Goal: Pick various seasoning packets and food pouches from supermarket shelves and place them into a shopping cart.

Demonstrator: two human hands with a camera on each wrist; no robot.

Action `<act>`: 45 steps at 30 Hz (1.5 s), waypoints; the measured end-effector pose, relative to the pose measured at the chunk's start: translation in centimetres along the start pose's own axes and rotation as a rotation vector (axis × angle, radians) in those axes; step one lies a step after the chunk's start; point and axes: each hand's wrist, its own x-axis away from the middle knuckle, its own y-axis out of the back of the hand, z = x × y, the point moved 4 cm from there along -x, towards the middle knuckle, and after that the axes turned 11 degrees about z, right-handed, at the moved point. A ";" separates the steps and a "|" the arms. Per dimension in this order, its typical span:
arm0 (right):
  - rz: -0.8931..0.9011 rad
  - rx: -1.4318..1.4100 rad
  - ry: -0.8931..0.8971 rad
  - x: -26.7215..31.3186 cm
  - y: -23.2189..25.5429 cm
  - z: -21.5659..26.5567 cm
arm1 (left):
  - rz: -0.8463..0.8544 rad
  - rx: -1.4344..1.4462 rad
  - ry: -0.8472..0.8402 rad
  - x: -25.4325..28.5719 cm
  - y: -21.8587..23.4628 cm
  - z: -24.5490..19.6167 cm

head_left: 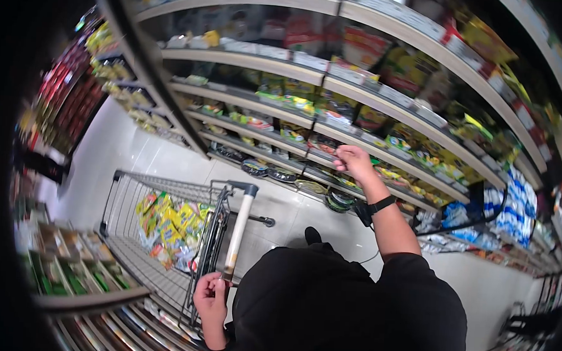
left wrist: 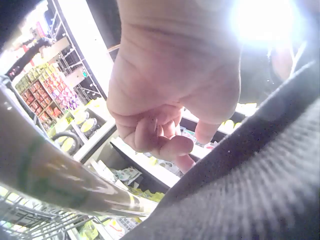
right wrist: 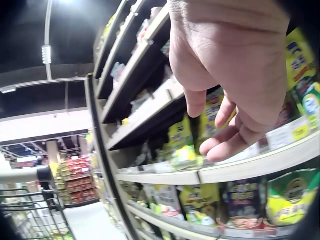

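Close to the near end of the shopping cart's handle (head_left: 240, 230) is my left hand (head_left: 211, 303). Its fingers are loosely curled with nothing in them, and in the left wrist view the thick handle bar (left wrist: 65, 175) passes beside the hand. My right hand (head_left: 355, 163) reaches out before the shelf rack, fingers loosely bent and holding nothing. In the right wrist view its fingertips overlap a shelf edge (right wrist: 220, 172) with yellow pouches (right wrist: 180, 135) behind it. Several yellow bags (head_left: 175, 221) lie in the wire cart (head_left: 124, 247).
Tall shelves of packaged food (head_left: 284, 103) rise ahead, with round dark packs (head_left: 281, 174) along the lowest level. To the left stands a low display with green compartments (head_left: 76, 276). Blue-and-white packages (head_left: 512, 204) are stacked at right, by a pale tiled floor (head_left: 476, 297).
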 end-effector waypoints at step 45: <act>-0.671 0.875 -0.199 -0.5 23.5 4.3 | 0.237 -0.309 -0.060 -5.6 -7.1 -4.2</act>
